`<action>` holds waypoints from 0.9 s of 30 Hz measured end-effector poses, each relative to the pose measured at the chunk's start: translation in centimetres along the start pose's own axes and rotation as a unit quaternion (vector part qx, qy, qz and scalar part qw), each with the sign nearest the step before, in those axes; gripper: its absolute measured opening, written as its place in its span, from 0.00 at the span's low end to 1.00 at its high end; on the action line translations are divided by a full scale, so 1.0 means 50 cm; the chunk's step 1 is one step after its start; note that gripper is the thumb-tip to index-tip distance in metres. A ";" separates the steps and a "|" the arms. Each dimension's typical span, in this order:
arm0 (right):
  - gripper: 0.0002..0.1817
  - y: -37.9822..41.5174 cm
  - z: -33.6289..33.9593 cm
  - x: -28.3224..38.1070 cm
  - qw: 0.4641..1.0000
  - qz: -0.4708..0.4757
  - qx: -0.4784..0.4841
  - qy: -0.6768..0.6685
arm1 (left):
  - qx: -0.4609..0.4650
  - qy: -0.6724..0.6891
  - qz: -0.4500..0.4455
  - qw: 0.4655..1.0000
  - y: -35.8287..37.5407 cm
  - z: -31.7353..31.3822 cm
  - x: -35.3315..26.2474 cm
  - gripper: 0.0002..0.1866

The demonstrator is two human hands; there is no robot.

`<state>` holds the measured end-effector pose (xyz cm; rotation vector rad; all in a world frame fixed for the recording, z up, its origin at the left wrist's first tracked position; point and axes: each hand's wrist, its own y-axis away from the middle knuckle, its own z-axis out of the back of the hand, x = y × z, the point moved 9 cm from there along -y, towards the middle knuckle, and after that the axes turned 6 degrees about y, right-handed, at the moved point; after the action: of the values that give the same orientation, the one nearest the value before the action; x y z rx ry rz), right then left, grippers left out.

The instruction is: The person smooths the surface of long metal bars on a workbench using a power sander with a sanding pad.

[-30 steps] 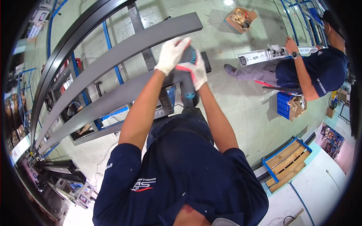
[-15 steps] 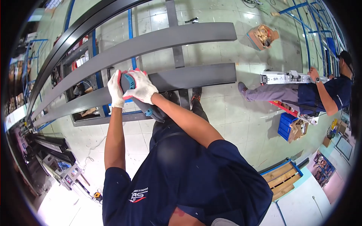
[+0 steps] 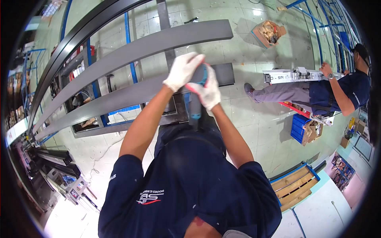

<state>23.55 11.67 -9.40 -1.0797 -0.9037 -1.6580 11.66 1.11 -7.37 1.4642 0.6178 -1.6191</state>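
Both of my hands wear white gloves with red-coated palms and grip one power tool [image 3: 195,104], dark grey with teal parts. My left hand [image 3: 183,70] is closed around the upper left side of its far end. My right hand [image 3: 207,89] wraps the body from the right, just nearer to me. The tool's rear end points back toward my waist. Under it runs the nearer dark grey metal profile [image 3: 131,94], close to its right end. Where the tool meets the profile is hidden by my gloves. A second, parallel profile [image 3: 158,41] lies farther away.
Dark crossbars and blue supports [image 3: 132,71] hold the profiles. To the right, a co-worker [image 3: 337,85] handles a long silver piece [image 3: 295,75]. A cardboard box [image 3: 268,33] stands on the floor beyond, a blue crate [image 3: 300,129] near the co-worker.
My hands and the tool have moved right along the nearer profile toward its end. The tool has turned from slanted to nearly straight toward my body. My view has shifted slightly.
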 end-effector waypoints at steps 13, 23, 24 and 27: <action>0.47 0.023 0.303 -0.183 0.949 -0.107 -0.079 -0.284 | 0.168 -0.333 -0.101 0.922 -0.045 -0.291 -0.092 0.23; 0.59 0.061 -0.058 0.003 0.998 0.019 0.014 -0.051 | -0.055 -0.325 0.023 0.944 0.226 0.110 0.092 0.18; 0.58 0.060 -0.121 0.025 0.998 0.028 0.041 -0.047 | -0.077 -0.323 0.029 0.943 0.267 0.166 0.108 0.17; 0.55 0.055 -0.308 0.098 0.986 0.052 0.156 -0.019 | -0.142 -0.336 0.018 0.931 0.404 0.330 0.184 0.17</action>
<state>21.40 -4.57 -9.88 -0.9289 -1.0733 -1.3602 19.87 -25.23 -9.50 0.6376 0.3951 -1.7737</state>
